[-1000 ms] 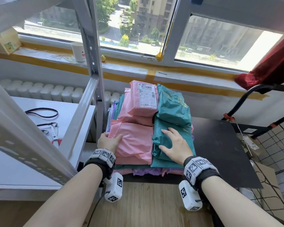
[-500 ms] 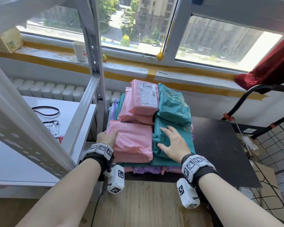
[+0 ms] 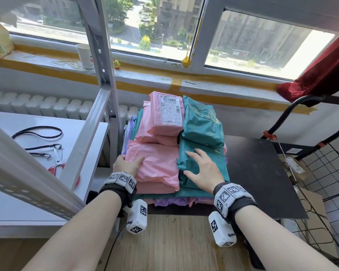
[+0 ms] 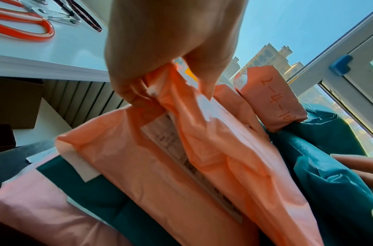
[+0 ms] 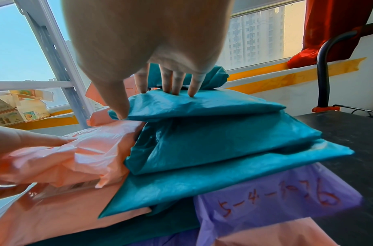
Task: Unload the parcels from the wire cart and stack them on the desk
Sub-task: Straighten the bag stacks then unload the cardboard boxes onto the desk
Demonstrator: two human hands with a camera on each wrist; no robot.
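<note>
A stack of pink, teal and purple plastic mailer parcels sits on the black desk (image 3: 258, 169). My left hand (image 3: 125, 165) grips the left edge of the front pink parcel (image 3: 157, 165). In the left wrist view the thumb and fingers of that left hand (image 4: 170, 83) pinch the pink parcel (image 4: 181, 166). My right hand (image 3: 202, 169) lies flat on the front teal parcel (image 3: 190, 143). The straight fingers of the right hand (image 5: 160, 93) press into the teal parcel (image 5: 212, 106). A labelled pink parcel (image 3: 166, 116) and another teal one (image 3: 202, 126) lie on top at the back. The wire cart (image 3: 325, 173) stands at the right.
A grey metal shelf post (image 3: 100, 55) rises just left of the stack. Beside it a white shelf top (image 3: 27, 153) carries scissors (image 3: 57, 167) and straps. A paper cup (image 3: 84, 55) stands on the window sill. A red curtain (image 3: 321, 65) hangs at the right. The cart holds a cardboard box (image 3: 311, 212).
Both hands stay at the stack. The left hand has slid a little further along the pink parcel's left edge. The right hand keeps pressing the teal parcel.
</note>
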